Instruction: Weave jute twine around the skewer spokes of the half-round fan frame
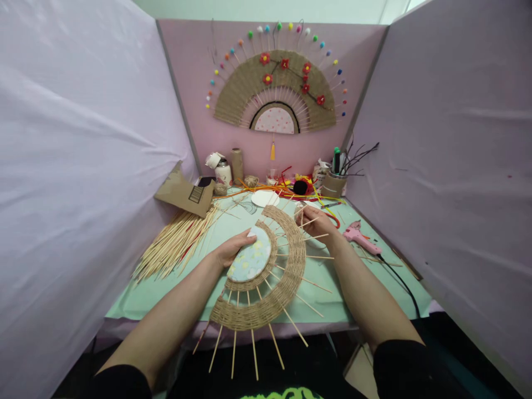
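A half-round fan of wooden sticks woven with brown twine (277, 277) lies on the pale green table (357, 288) in front of me, its stick ends pointing out over the near edge. My left hand (235, 246) rests on its patterned paper centre (251, 260), fingers curled over the edge. My right hand (318, 221) is closed in a pinch at the far end of the woven band, among the sticks, holding something I cannot make out.
A heap of loose wooden sticks (177, 244) lies at the left, with a cardboard piece (185, 194) behind it. A pink glue gun (359, 237) with a black cord lies at the right. Jars, twine spools and a pen cup line the back; a finished decorated fan (276, 91) hangs on the wall.
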Demonstrator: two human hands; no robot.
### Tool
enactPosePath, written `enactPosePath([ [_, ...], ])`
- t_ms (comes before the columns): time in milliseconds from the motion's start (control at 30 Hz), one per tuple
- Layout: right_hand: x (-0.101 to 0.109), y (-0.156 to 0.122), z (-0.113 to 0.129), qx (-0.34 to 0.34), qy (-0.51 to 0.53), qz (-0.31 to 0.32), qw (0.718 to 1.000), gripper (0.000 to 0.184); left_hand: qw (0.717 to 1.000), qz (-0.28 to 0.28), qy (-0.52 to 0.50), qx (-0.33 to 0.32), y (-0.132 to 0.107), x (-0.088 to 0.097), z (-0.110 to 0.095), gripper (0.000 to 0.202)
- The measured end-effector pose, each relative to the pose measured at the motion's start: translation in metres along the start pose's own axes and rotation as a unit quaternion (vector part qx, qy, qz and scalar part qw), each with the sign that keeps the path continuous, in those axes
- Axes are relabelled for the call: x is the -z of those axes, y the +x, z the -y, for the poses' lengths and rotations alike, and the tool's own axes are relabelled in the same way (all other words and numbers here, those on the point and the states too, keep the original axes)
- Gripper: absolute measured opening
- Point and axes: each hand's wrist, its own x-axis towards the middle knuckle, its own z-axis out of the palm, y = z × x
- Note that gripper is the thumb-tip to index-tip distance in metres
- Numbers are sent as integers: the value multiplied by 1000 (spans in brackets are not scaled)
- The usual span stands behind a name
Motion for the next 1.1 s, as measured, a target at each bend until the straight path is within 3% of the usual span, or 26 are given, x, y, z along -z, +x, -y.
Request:
enactPosePath([
  [200,-1,1,-2,5,-48,-14,999,32,999,-20,27,19,-2,-5,-1,51],
  [400,10,4,-1,-49,-41,-42,997,31,997,4,51,54,-4,-6,0,57],
  [567,14,4,3,-6,-30,-60,998,34,996,11,63,61,-3,-4,1,54],
  [800,17,3,7,76,-116,-141,980,30,995,2,73,65,-4,-6,0,53],
  [933,19,3,7,108,-98,-135,980,25,994,6,78,75,-4,-7,0,55],
  [1100,18,3,6,47,-52,-99,993,28,991,11,89,95,-5,-9,2,58],
])
